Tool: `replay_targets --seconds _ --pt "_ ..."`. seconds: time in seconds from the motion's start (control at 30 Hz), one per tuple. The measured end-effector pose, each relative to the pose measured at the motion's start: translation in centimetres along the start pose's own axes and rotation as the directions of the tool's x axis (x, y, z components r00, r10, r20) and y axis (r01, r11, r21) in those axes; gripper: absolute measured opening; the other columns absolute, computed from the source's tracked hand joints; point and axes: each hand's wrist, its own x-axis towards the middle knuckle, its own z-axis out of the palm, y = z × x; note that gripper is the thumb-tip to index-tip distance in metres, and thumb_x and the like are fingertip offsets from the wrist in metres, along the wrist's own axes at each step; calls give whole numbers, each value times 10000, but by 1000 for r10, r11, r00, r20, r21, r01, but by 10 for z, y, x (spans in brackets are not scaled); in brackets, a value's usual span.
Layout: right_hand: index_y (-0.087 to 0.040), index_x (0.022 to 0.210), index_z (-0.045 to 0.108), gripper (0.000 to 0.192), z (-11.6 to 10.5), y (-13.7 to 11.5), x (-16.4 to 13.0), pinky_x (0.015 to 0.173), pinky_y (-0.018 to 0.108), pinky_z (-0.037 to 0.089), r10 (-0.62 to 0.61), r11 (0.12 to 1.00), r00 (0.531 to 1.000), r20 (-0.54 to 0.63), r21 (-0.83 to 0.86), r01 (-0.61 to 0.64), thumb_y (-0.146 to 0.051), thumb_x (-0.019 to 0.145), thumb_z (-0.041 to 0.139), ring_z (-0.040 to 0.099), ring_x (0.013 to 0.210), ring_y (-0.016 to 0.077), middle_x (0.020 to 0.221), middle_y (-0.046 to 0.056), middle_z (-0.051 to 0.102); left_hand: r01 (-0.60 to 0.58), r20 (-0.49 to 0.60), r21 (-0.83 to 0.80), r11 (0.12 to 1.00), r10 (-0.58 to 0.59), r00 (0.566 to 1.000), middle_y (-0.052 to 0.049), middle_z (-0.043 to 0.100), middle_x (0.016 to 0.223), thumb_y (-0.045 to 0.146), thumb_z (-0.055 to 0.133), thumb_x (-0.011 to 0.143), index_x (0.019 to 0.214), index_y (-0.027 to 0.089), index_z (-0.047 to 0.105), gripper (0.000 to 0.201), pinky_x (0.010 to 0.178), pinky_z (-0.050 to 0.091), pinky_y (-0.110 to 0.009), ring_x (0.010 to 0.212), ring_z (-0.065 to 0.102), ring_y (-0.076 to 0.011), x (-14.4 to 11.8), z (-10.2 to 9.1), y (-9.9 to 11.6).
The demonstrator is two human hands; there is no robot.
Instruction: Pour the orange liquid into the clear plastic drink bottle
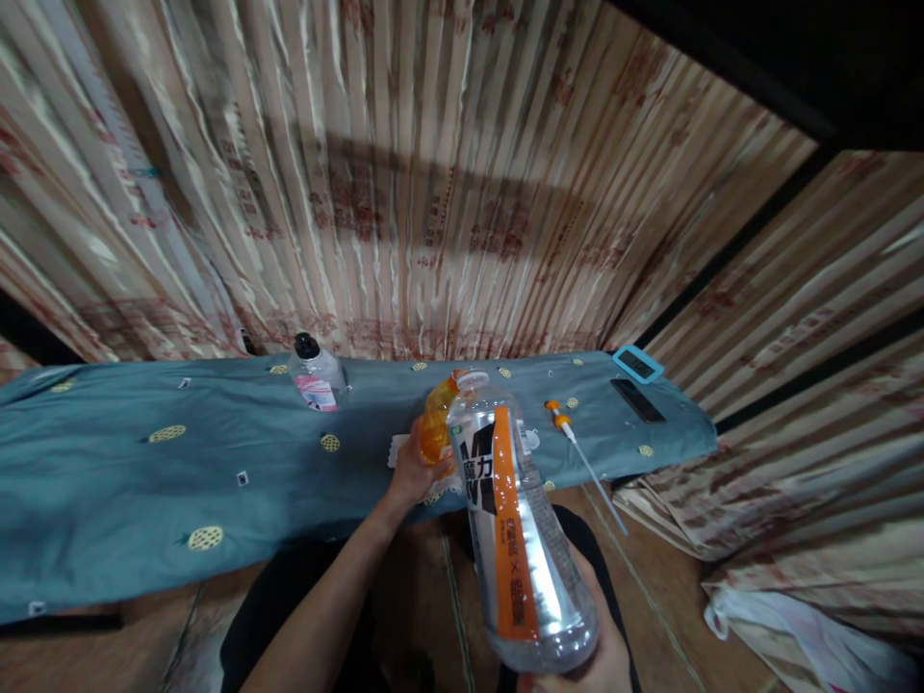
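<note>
A person seated at a low desk [108, 481] draped in a teal cloth tips a large clear drink bottle [516, 525] forward, its open mouth pointing away toward the far edge. The right hand [599, 664] cups the bottle's rounded base from below at the near edge of the view, fingers clenched around the bottom so the weight rests in the palm; the bottle looks empty, with an orange and black label running down its side.

The left hand [413, 474] reaches out over the near edge of the desk and grips a small orange object [435, 428], translucent and possibly a cap or funnel, held right against the bottle's neck. The fingers are wrapped around it, holding it just beside the mouth, apparently to line the two up.

On the cloth to the far left stands a smaller clear bottle with a black cap [316, 373], upright and well apart from the hands. To the right of the tilted bottle lies a thin white rod with an orange tip [577, 448], slanting off the desk's near edge. Farther right, near the corner, lie a dark remote-like device [637, 399] and a blue-framed small display [638, 363]. Pleated patterned curtains [433, 173] hang behind the desk.
</note>
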Motion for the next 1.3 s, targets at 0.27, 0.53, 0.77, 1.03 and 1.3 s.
replay_targets --seconds 0.27,0.53,0.77,1.03,1.3 --pt "-197 1296 464 926 -3 2 -1 898 306 530 -61 992 998 -33 -112 57 -670 555 753 628 1140 317 1135 97 713 2 -6 -22 1000 -2 1000 -38 694 970 276 707 617 1151 201 488 582 782 544 -365 865 669 -244 0 1 -3" --pt "-225 1295 501 899 -7 7 -2 735 205 559 -52 997 998 -47 -58 49 -627 545 790 643 1130 275 1203 74 694 -3 1 -71 997 3 1000 -40 695 979 270 730 596 1156 202 484 615 772 549 -355 867 669 -244 0 2 -2" --pt "-225 1309 469 922 -8 7 0 672 226 576 -45 997 999 -30 -69 42 -634 545 784 637 1130 293 1151 69 715 -1 0 -36 999 1 1000 -38 691 1003 269 720 610 1144 209 497 582 809 543 -357 903 669 -247 0 1 -2" --pt "-272 1262 527 881 -1 -7 0 742 158 532 2 1000 998 -57 -6 -3 -565 495 848 721 902 177 1066 -1 746 -3 -12 -31 1000 3 1000 -32 698 987 255 708 614 1178 205 486 608 768 554 -342 867 673 -232 0 3 -6" --pt "-208 1278 533 926 -11 -1 -1 798 239 542 3 991 995 -98 -130 -15 -626 499 808 697 1000 271 1128 83 719 7 8 -46 999 -6 1000 -46 686 1034 218 702 609 1154 191 488 587 816 536 -348 900 660 -227 -1 0 2"
